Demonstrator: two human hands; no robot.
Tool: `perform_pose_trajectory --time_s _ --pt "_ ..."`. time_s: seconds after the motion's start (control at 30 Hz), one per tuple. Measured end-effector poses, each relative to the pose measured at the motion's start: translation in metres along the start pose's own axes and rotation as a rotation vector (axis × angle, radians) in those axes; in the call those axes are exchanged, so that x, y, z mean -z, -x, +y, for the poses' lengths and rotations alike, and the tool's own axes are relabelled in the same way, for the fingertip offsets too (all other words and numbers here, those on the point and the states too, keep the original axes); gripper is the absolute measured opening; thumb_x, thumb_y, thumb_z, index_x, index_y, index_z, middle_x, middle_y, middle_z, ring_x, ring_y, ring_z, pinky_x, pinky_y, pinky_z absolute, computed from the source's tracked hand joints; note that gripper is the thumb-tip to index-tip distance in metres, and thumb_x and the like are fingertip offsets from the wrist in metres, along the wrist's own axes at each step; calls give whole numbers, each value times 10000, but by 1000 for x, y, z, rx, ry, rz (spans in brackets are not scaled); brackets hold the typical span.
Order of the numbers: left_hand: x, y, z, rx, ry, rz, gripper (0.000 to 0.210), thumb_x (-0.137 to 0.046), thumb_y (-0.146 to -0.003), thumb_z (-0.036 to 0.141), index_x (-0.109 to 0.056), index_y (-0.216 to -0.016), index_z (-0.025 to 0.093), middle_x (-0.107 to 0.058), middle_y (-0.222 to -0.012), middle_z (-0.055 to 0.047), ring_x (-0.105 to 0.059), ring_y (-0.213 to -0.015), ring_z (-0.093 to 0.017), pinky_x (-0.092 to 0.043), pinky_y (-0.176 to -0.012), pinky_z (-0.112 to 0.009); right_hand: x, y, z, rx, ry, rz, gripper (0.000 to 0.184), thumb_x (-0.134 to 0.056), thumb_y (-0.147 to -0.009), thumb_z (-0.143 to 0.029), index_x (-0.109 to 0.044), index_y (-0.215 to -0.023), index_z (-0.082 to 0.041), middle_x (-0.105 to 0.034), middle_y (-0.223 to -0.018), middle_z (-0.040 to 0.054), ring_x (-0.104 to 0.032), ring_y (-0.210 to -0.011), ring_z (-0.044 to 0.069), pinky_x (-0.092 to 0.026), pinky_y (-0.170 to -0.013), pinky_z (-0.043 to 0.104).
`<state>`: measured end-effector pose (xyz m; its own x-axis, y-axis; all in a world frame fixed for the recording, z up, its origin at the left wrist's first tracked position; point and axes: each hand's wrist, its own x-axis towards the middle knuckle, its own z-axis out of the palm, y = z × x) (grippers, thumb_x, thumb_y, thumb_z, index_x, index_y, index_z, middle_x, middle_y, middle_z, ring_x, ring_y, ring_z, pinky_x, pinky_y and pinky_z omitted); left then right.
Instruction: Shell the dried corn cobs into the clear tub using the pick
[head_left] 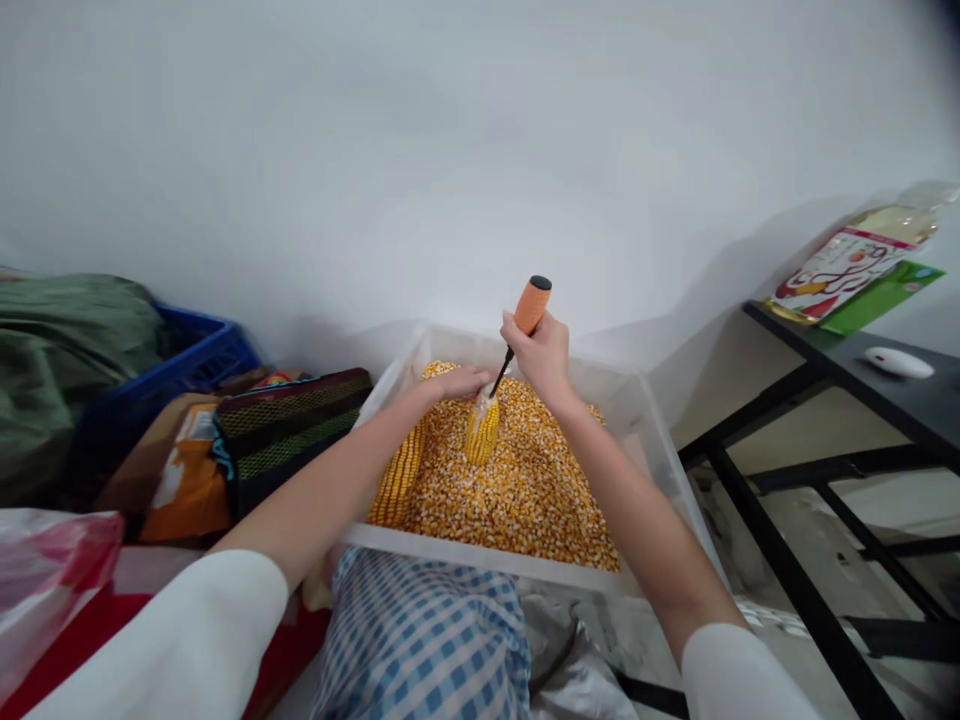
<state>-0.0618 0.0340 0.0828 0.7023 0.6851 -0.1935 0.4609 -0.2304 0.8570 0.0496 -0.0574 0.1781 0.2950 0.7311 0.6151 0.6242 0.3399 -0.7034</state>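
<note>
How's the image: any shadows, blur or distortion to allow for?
Head view: soft shadows on the wall near the black table; dark top-right corner; apparent wide-angle stretch, the bottle leaning outward; kernels slightly soft, orange-handled tool clear enough.

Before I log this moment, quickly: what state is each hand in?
Left hand: at the corn cob's partly stripped end; open or closed can't be told.
Right hand: closed, holding the orange-handled tool.

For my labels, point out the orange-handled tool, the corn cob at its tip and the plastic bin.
Orange-handled tool (pixel 531 307): head view, on the handle.
Corn cob (pixel 481 438): head view, on its kernels.
Plastic bin (pixel 525 564): head view, on the near rim.
</note>
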Motion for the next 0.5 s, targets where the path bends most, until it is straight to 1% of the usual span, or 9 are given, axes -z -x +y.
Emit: perform_pose_trajectory --time_s 0.07,0.1,0.2,0.23,0.27,0.37,0.4,0.5 --pt "0 0 -1 -43 -26 -3 414 -455 -731 546 -420 -535 183 -327 -430 26 -279 -440 -97 -207 -438 -258 -1 1 0 8 -6 13 275 -504 -745 -411 -439 -622 -174 -365 -519 -45 -296 -483 68 -226 -456 230" --pt "0 0 -1 -52 -34 2 426 -443 -736 554 -411 -528 184 -331 -430 24 -281 -438 -96 -204 -435 -258 -3 2 0 1 -5 -2 273 -505 -743 -406 -440 -618 -173 -367 -517 -44 -298 -483 69 -225 -455 230" --pt "-1 2 2 -16 -47 7 472 -402 -748 584 -364 -484 195 -327 -416 18 -277 -420 -93 -188 -423 -260 -5 4 2 -30 2 -97 266 -525 -723 -383 -439 -591 -168 -365 -501 -46 -300 -475 67 -222 -452 227" --pt "-1 3 3 -8 -48 1 484 -395 -749 593 -350 -473 198 -321 -412 19 -271 -412 -90 -186 -421 -261 -5 4 2 -28 2 -105 267 -530 -719 -384 -441 -589 -168 -365 -500 -46 -300 -475 67 -222 -452 226" --pt "-1 4 5 -17 -44 -12 489 -395 -747 597 -343 -469 198 -317 -411 22 -264 -408 -88 -187 -421 -260 -5 3 2 -19 1 -88 269 -528 -722 -390 -445 -596 -167 -368 -505 -46 -302 -478 68 -224 -453 225" --pt "-1 6 9 -61 -53 -34 477 -424 -737 590 -364 -485 189 -321 -418 31 -266 -409 -83 -207 -427 -254 -3 0 1 11 -3 14 277 -501 -742 -416 -458 -630 -167 -377 -521 -42 -309 -487 71 -228 -457 225" --pt "-1 7 10 -53 -70 -28 472 -423 -740 582 -371 -488 186 -324 -418 31 -273 -411 -84 -212 -428 -252 -4 0 2 9 -2 18 278 -498 -744 -417 -461 -632 -166 -377 -520 -42 -311 -487 71 -229 -458 225" --pt "-1 6 10 18 -100 11 459 -389 -763 560 -370 -495 188 -328 -417 26 -287 -413 -88 -214 -427 -251 -6 2 6 -20 3 -78 278 -527 -717 -411 -463 -610 -162 -377 -501 -46 -312 -473 69 -231 -454 224"
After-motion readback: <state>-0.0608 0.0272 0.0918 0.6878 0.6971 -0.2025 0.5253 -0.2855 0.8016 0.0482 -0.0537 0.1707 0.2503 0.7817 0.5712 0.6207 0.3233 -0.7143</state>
